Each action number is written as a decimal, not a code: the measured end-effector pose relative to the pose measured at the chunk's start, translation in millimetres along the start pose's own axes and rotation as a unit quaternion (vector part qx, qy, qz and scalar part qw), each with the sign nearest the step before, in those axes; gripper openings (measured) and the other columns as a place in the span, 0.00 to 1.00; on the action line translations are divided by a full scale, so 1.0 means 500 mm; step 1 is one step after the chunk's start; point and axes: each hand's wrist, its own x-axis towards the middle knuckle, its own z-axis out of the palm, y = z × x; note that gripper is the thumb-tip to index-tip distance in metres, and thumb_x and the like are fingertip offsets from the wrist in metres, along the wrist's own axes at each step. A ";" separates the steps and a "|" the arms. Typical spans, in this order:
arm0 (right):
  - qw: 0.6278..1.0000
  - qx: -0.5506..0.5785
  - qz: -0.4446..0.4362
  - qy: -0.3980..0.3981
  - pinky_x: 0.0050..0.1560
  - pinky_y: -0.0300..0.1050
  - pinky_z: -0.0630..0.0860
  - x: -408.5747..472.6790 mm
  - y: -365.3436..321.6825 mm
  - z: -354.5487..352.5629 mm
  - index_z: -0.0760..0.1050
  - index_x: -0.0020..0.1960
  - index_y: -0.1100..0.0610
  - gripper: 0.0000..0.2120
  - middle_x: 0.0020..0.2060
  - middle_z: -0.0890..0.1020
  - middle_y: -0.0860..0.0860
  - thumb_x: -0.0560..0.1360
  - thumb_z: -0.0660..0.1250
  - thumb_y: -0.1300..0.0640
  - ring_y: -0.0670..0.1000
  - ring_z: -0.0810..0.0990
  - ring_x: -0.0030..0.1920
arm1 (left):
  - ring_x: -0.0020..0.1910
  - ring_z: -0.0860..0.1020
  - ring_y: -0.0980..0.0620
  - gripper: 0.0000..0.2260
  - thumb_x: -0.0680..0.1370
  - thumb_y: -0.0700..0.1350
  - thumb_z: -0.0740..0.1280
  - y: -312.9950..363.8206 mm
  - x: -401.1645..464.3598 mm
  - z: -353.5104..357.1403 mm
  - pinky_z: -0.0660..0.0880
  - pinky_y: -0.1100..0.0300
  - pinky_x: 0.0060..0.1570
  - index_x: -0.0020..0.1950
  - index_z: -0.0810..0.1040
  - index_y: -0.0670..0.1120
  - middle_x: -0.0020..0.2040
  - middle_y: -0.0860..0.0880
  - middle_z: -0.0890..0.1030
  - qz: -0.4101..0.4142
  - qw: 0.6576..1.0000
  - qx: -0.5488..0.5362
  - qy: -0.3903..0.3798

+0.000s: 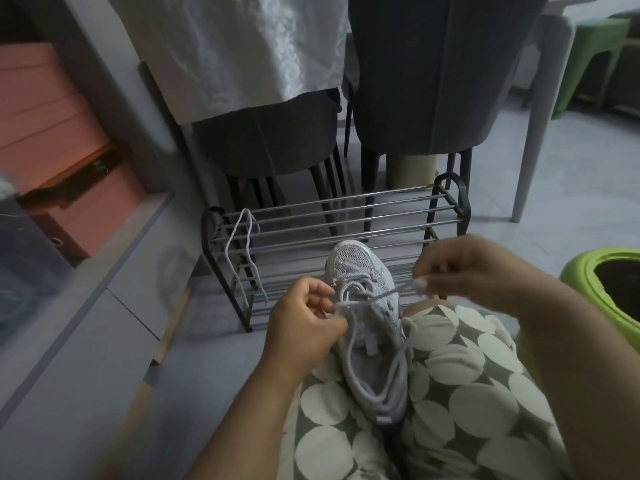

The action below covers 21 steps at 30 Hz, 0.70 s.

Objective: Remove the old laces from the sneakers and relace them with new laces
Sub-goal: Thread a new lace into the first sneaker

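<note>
A light grey sneaker (367,306) lies on my lap, toe pointing away from me. A pale lace (394,293) runs across its upper eyelets. My left hand (304,323) pinches one part of the lace at the sneaker's left side. My right hand (460,268) pinches the other end, pulled out to the right of the shoe. A second white lace (242,251) hangs over the left end of the shoe rack, loose and apart from both hands.
A low metal shoe rack (346,220) stands on the floor just beyond the sneaker. Behind it are dark chairs (429,81) and a white cloth. A green stool (602,285) sits at my right, a grey cabinet (86,306) at my left.
</note>
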 end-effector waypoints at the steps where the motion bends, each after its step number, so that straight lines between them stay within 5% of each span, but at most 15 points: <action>1: 0.996 0.089 -0.021 0.003 0.33 0.39 0.70 -0.004 0.002 -0.016 0.81 0.36 0.49 0.13 0.30 0.78 0.55 0.65 0.73 0.40 0.48 0.73 0.31 | 0.34 0.75 0.56 0.12 0.66 0.37 0.74 -0.003 0.002 -0.001 0.78 0.57 0.38 0.43 0.77 0.51 0.37 0.51 0.79 -0.001 1.000 -0.012 -0.003; 5: 0.964 0.149 -0.092 -0.200 0.37 0.36 0.71 -0.010 -0.029 -0.003 0.81 0.36 0.49 0.04 0.32 0.78 0.46 0.68 0.72 0.57 0.44 0.74 0.33 | 0.34 0.77 0.54 0.09 0.67 0.34 0.72 -0.007 0.005 0.001 0.77 0.59 0.34 0.41 0.80 0.46 0.35 0.49 0.81 -0.016 0.997 -0.066 -0.034; 8: 0.944 -0.007 -0.083 -0.320 0.45 0.45 0.76 -0.007 -0.051 0.053 0.81 0.41 0.46 0.05 0.39 0.80 0.42 0.72 0.69 0.47 0.44 0.79 0.40 | 0.32 0.77 0.54 0.10 0.68 0.29 0.69 -0.007 0.008 -0.003 0.75 0.60 0.32 0.40 0.81 0.44 0.33 0.49 0.80 -0.025 0.993 -0.105 -0.057; 10: 0.964 -0.085 -0.043 -0.250 0.50 0.49 0.77 0.007 -0.048 0.065 0.82 0.45 0.45 0.10 0.42 0.79 0.42 0.74 0.66 0.41 0.44 0.79 0.44 | 0.33 0.77 0.54 0.11 0.68 0.28 0.69 -0.011 0.010 -0.008 0.75 0.59 0.33 0.41 0.81 0.43 0.33 0.50 0.80 -0.019 0.990 -0.118 -0.076; 14: 0.975 -0.198 0.013 -0.098 0.44 0.49 0.72 0.031 -0.046 0.093 0.79 0.39 0.52 0.13 0.40 0.75 0.50 0.76 0.64 0.46 0.52 0.74 0.42 | 0.36 0.78 0.54 0.10 0.70 0.27 0.70 -0.023 0.014 -0.019 0.77 0.61 0.35 0.42 0.81 0.42 0.35 0.49 0.82 -0.017 0.982 -0.158 -0.104; 21: 0.945 -0.316 0.050 -0.071 0.55 0.44 0.64 0.042 -0.067 0.147 0.81 0.55 0.49 0.18 0.49 0.69 0.51 0.76 0.60 0.40 0.53 0.66 0.58 | 0.37 0.80 0.55 0.09 0.68 0.29 0.72 -0.034 0.013 -0.028 0.77 0.64 0.35 0.43 0.81 0.40 0.37 0.48 0.83 -0.024 0.972 -0.207 -0.110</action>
